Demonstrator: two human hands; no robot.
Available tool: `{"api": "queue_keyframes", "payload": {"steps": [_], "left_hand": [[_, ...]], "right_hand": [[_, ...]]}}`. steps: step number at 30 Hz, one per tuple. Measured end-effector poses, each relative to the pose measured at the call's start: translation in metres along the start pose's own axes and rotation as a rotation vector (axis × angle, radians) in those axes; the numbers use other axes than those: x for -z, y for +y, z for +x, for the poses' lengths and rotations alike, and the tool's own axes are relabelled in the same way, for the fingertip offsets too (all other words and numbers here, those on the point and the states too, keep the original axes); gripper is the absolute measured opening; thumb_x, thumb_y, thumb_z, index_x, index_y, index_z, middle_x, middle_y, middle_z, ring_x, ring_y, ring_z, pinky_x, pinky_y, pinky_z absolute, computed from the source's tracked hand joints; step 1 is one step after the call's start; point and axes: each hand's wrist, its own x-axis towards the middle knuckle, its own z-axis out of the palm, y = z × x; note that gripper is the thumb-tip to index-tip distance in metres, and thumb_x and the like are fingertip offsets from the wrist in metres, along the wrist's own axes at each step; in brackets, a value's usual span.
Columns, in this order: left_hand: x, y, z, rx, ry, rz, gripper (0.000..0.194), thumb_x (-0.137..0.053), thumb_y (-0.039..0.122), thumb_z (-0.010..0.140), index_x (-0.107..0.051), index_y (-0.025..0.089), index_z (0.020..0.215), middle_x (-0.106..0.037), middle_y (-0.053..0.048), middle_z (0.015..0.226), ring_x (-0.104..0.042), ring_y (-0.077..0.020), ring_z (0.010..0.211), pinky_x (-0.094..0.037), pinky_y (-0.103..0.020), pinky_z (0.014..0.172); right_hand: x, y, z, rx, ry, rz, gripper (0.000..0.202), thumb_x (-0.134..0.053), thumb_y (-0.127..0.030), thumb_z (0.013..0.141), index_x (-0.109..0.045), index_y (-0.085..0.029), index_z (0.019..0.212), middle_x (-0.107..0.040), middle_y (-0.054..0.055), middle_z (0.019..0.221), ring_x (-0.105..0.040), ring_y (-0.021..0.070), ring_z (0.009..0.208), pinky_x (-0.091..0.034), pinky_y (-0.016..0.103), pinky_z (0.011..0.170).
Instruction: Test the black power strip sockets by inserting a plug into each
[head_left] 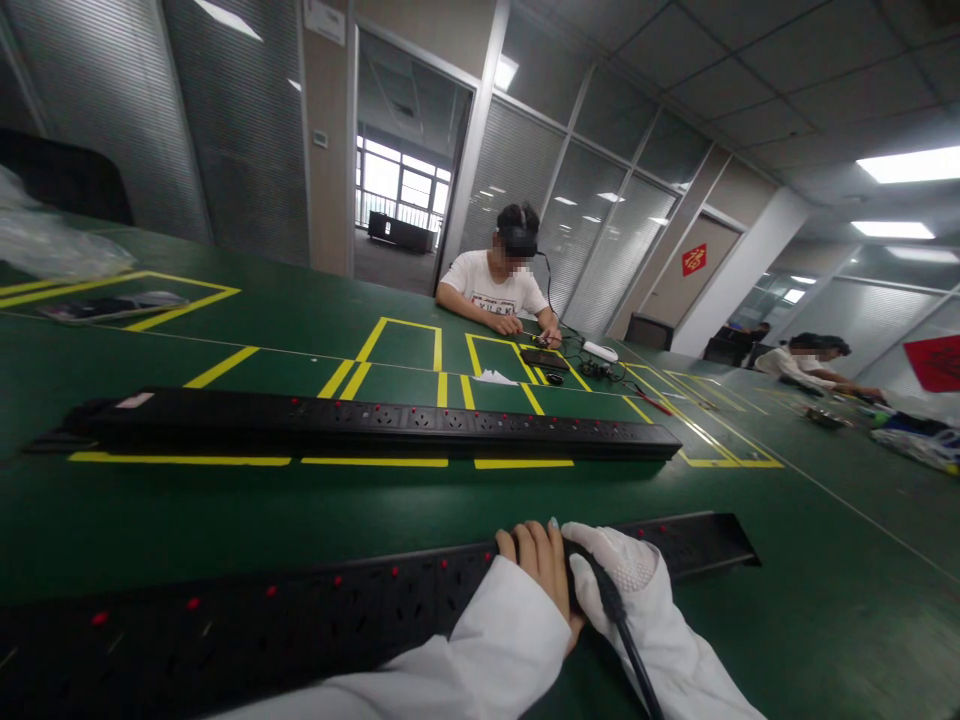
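Observation:
A long black power strip [360,600] with red lights or switches beside its sockets lies across the near side of the green table. My bare left hand [541,570] is closed over it, fingers curled across its far edge and right beside my other hand. My right hand [619,565], in a white dotted glove, grips a black plug [609,592] against the strip. A thick black cable [637,660] runs from the plug down toward me. The plug's face and the socket under it are hidden by my hands.
A second black power strip [420,425] lies parallel, farther off. Yellow tape [397,322] marks boxes on the green table [300,510]. Across it sits a person [499,285] near a phone [545,358] and tangled cables [600,368]. More people work at far right. Plastic wrap [52,240] lies left.

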Motion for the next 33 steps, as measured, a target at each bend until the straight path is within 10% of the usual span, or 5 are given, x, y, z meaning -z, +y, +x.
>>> {"api": "queue_keyframes", "payload": {"steps": [33], "left_hand": [[0.004, 0.0, 0.0, -0.005, -0.001, 0.006, 0.076, -0.059, 0.061, 0.074, -0.051, 0.007, 0.127, -0.058, -0.02, 0.114, -0.051, -0.0356, 0.099, -0.035, -0.053, 0.088]], "right_hand": [[-0.018, 0.018, 0.004, 0.033, 0.128, -0.036, 0.022, -0.041, -0.031, 0.085, -0.059, -0.021, 0.092, -0.064, 0.004, 0.071, -0.063, 0.0181, 0.061, -0.049, 0.033, 0.058]]}}
